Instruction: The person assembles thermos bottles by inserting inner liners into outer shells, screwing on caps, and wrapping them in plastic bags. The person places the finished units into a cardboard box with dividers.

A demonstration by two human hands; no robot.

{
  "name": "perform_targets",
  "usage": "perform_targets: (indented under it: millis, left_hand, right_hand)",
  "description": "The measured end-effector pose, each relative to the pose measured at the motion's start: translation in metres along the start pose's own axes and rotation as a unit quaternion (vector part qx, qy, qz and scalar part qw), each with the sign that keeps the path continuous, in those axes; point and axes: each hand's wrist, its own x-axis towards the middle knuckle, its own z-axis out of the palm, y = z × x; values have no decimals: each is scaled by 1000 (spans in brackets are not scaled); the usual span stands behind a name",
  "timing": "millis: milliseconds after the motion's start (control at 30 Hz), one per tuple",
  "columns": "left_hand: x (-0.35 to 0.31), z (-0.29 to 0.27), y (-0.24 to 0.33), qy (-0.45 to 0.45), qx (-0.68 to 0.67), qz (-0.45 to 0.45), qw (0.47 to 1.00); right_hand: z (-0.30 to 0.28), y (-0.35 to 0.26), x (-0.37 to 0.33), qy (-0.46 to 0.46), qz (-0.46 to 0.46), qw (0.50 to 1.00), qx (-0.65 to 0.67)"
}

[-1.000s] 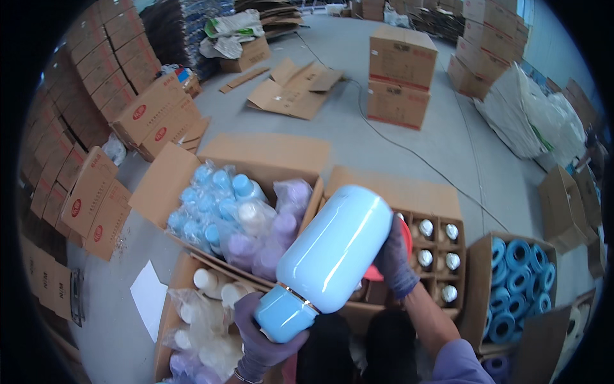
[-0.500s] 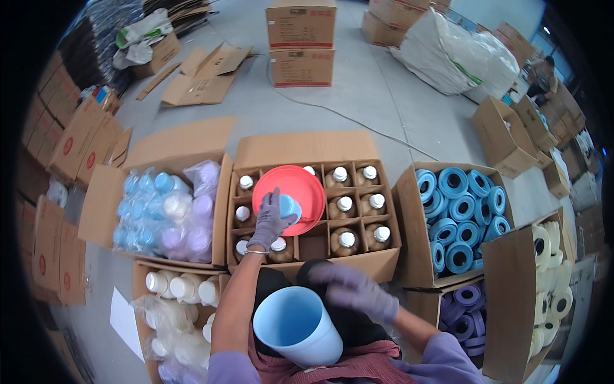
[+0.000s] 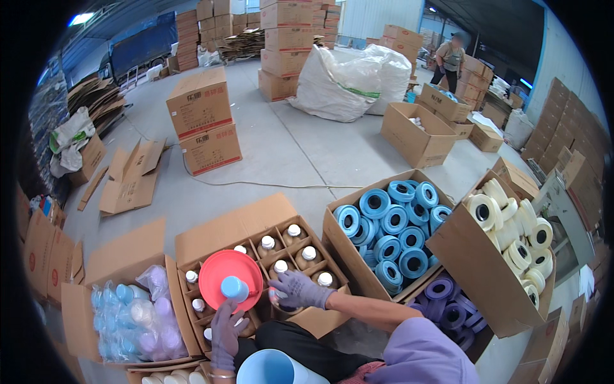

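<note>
My left hand, in a grey-purple glove, is open with its fingers apart. It is just below a small light-blue cup on a round red-pink plate. The plate lies across a divided carton of brown bottles with white caps. Over the carton's near right compartments, my gloved right hand curls its fingers around something largely hidden, with a pale pink bit showing by the fingertips. A large light-blue container rests at my lap.
On the left, a carton holds bagged blue, white and purple pieces. Right of the bottles are cartons of blue rings, purple rings and cream spools. Stacked boxes and white sacks stand farther off; a person is beyond.
My view has swung right and up. My left hand has left the blue cup and drawn back toward me. The right hand has moved from above my lap to the bottle carton.
</note>
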Motion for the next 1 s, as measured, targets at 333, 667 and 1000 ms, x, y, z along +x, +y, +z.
perform_targets:
  millis: [333,667,1000]
  left_hand:
    - [16,-33,19,28,474,429,768]
    - [-91,-69,93,10,93,215,972]
    - [-167,-2,37,90,267,230,932]
  right_hand:
    - [-158,-130,30,370,-161,911,89]
    - [-80,-137,-90,81,-29,871,483]
    - [-41,-205,-173,44,-134,883,449]
